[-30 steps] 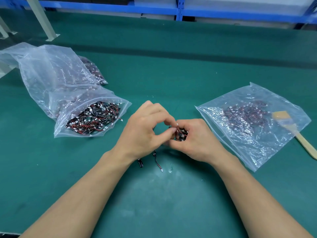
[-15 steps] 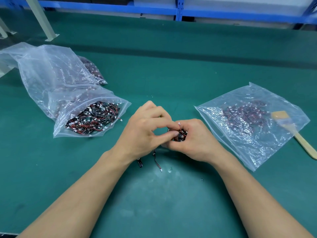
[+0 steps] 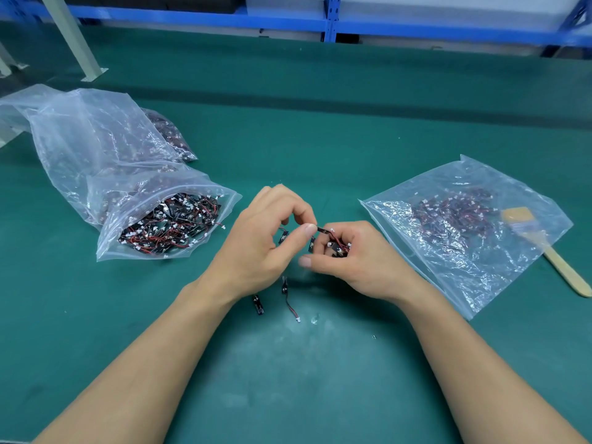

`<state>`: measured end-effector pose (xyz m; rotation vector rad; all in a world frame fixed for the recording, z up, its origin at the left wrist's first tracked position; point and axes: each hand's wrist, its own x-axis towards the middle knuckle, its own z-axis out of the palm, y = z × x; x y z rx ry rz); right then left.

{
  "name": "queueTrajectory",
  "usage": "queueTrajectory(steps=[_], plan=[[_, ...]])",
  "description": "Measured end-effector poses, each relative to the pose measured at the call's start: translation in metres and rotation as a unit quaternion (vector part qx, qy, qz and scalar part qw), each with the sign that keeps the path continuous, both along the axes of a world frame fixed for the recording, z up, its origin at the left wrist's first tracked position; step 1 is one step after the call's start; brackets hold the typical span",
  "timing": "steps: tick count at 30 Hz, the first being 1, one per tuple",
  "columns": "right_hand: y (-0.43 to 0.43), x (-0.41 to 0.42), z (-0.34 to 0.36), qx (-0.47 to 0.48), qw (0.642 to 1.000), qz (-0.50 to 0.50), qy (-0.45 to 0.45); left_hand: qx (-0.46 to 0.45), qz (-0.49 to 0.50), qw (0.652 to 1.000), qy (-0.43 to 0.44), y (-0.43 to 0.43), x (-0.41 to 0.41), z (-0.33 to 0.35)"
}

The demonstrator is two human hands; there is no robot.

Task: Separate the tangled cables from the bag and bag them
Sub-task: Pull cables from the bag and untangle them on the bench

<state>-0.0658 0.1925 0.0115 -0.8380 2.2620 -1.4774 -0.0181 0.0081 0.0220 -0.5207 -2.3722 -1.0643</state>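
Note:
My right hand (image 3: 358, 264) grips a small clump of tangled cables (image 3: 336, 246), red-and-black wires with white plugs. My left hand (image 3: 262, 245) pinches one cable end (image 3: 320, 228) between thumb and forefinger, stretched out from that clump. A clear bag of tangled cables (image 3: 163, 225) lies open-mouthed at the left. Another clear bag (image 3: 464, 232) with separated cables inside lies flat at the right. Two loose cables (image 3: 290, 299) rest on the green mat below my hands.
A wooden-handled brush (image 3: 544, 248) lies partly under the right bag's far edge. A second smaller filled bag (image 3: 169, 136) sits behind the left one. Blue shelving (image 3: 330, 25) and a grey table leg (image 3: 73, 40) stand at the back.
My hands have drawn slightly apart, and the left fingers now pull one cable end out of the clump in the right hand.

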Motion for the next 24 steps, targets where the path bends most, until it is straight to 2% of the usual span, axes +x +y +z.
queueTrajectory(steps=[4,8,13,16,19,24], plan=[[0.003,-0.003,0.001,-0.007,1.000,-0.009,-0.004,0.032,0.021,0.999,-0.005,-0.003,0.001,0.003],[0.007,-0.005,0.001,-0.006,1.000,-0.019,-0.006,0.103,0.042,0.994,0.000,-0.007,0.000,0.004],[0.013,-0.010,0.004,-0.007,0.996,-0.089,-0.007,0.206,0.006,0.978,-0.025,-0.011,0.003,0.007],[0.015,-0.013,0.006,-0.029,0.989,-0.148,-0.010,0.177,-0.064,0.977,-0.097,-0.010,0.006,0.010],[0.013,-0.014,0.006,-0.045,0.984,-0.175,0.003,0.092,-0.119,0.968,-0.200,-0.007,0.008,0.010],[0.012,-0.013,0.008,-0.058,0.982,-0.181,-0.008,-0.004,-0.138,0.942,-0.307,-0.001,0.010,0.005]])
